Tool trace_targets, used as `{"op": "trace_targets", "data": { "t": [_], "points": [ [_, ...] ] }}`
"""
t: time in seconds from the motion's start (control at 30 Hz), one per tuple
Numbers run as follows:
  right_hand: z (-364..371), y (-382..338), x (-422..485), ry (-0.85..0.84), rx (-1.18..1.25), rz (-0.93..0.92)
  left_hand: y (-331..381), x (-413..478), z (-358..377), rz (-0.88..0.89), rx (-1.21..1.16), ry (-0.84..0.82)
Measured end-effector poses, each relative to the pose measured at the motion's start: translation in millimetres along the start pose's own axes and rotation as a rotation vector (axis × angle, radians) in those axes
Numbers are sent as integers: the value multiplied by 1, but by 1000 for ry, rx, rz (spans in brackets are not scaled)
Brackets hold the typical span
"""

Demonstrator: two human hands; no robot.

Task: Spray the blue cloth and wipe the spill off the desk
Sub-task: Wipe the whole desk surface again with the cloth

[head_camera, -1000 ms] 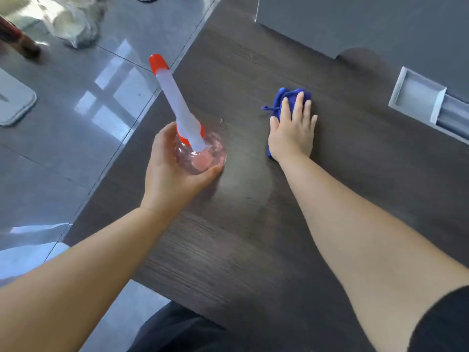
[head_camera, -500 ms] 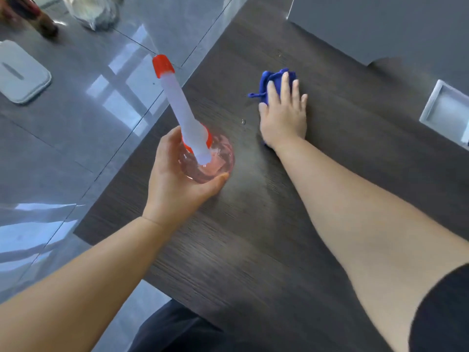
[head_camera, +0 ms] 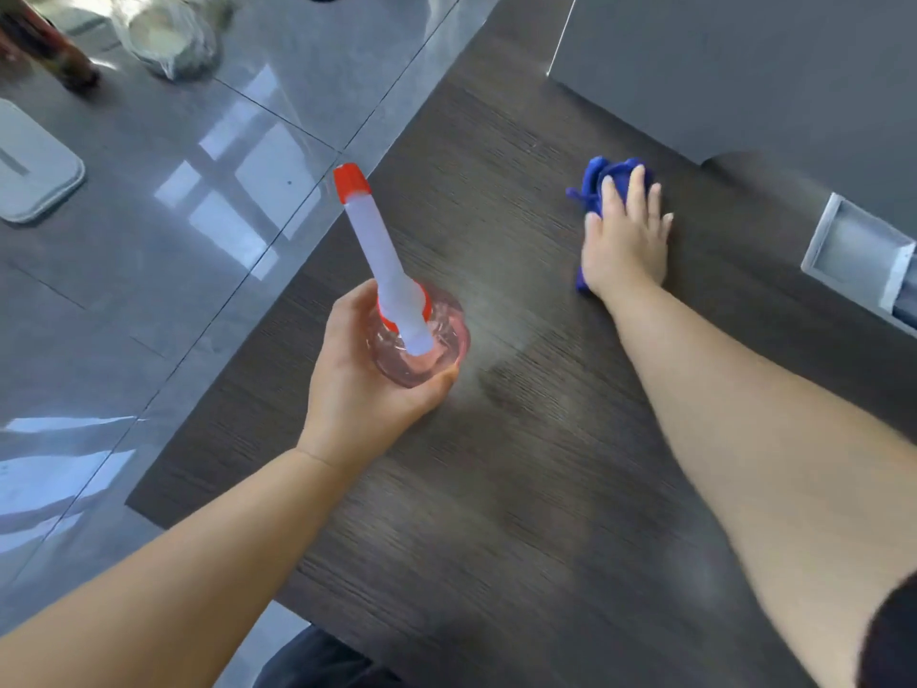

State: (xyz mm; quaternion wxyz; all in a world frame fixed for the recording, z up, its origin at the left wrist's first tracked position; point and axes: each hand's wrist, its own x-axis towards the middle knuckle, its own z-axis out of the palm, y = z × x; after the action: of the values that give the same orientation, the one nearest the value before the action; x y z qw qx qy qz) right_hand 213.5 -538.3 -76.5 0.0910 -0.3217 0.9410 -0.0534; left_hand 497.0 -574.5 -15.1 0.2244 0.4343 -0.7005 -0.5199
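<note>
Across the dark table (head_camera: 521,513) we pin the limp, probably light blue cloth (head_camera: 593,178) under a flat right hand (head_camera: 625,245); left hand (head_camera: 357,384) grips the spray bottle (head_camera: 387,260).

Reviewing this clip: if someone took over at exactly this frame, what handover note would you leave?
Left hand grips the spray bottle near the left edge of the desk.
Right hand presses flat on the blue cloth, bunched on the desk further back.
Done: cloth is down on the surface; whether it was sprayed cannot be told.
A dull smear shows between the hands.
Left: wipe that patch, then set the bottle down.
</note>
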Motion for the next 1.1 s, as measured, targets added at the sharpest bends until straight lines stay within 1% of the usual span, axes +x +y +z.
{"op": "trace_targets", "data": {
  "t": [0.03, 0.07, 0.1, 0.13, 0.2, 0.23, 0.27, 0.3, 0.33, 0.4, 0.43, 0.47, 0.5, 0.53, 0.6, 0.67, 0.7, 0.73, 0.77, 0.8, 0.87, 0.9, 0.93, 0.97, 1.0, 1.03, 1.1],
  "points": [
    [2, -19, 4, 17, -9, 44, 0, 1, 2, -3, 1, -8],
    [5, -36, 4, 22, -28, 9, 0, 1, 3, -3, -2, -14],
    [9, -47, -2, 9, -56, -101, 0, 3, 5, 1, -6, -20],
    [13, -52, -13, -27, -81, -259, 0, 4, 6, 7, -6, -21],
    [10, -36, -32, -136, -83, -596, 0, 6, 8, 21, -5, -27],
    [4, -21, -31, -177, -57, -711, 0, 7, 9, 28, -7, -29],
    [-1, -8, -20, -188, -47, -758, 0, 8, 9, 36, -11, -32],
    [-5, 1, -4, -174, -59, -727, -1, 9, 10, 43, -12, -39],
    [-6, 4, 13, -149, -84, -623, -1, 10, 10, 51, -2, -48],
    [-8, -10, 45, -117, -64, -317, -3, 11, 10, 80, 34, -47],
    [-6, -23, 54, -92, -41, -196, -3, 11, 10, 91, 50, -47],
    [-3, -38, 57, -67, -34, -124, -3, 11, 9, 97, 61, -46],
    [0, -50, 55, -54, -40, -114, -2, 10, 9, 98, 68, -42],
    [3, -59, 47, -51, -54, -164, -2, 10, 9, 100, 68, -37],
    [6, -60, 17, -81, -82, -377, -1, 10, 11, 94, 53, -37],
    [7, -35, -27, -136, -72, -614, 0, 10, 15, 87, 39, -40],
    [7, -14, -49, -167, -59, -702, 1, 11, 17, 92, 43, -40],
    [4, 12, -68, -176, -51, -750, 2, 12, 21, 101, 49, -42],
    [2, 42, -78, -142, -64, -739, 3, 12, 24, 105, 53, -45],
    [-1, 69, -81, -114, -64, -638, 5, 14, 28, 109, 52, -51],
    [-6, 98, -79, -87, -6, -260, 8, 17, 38, 118, 54, -75],
    [-5, 95, -79, -47, 4, -80, 10, 19, 43, 126, 54, -90],
    [-2, 84, -87, -13, -7, 39, 13, 21, 51, 133, 53, -106],
    [4, 69, -99, 10, -7, 75, 16, 23, 57, 139, 50, -117],
    [11, 57, -117, 42, 4, 29, 19, 26, 65, 145, 52, -132],
    [17, 49, -138, 48, 23, -82, 23, 29, 71, 149, 55, -150],
    [23, 55, -183, -30, -32, -383, 27, 36, 84, 149, 64, -181]
  ]
}}
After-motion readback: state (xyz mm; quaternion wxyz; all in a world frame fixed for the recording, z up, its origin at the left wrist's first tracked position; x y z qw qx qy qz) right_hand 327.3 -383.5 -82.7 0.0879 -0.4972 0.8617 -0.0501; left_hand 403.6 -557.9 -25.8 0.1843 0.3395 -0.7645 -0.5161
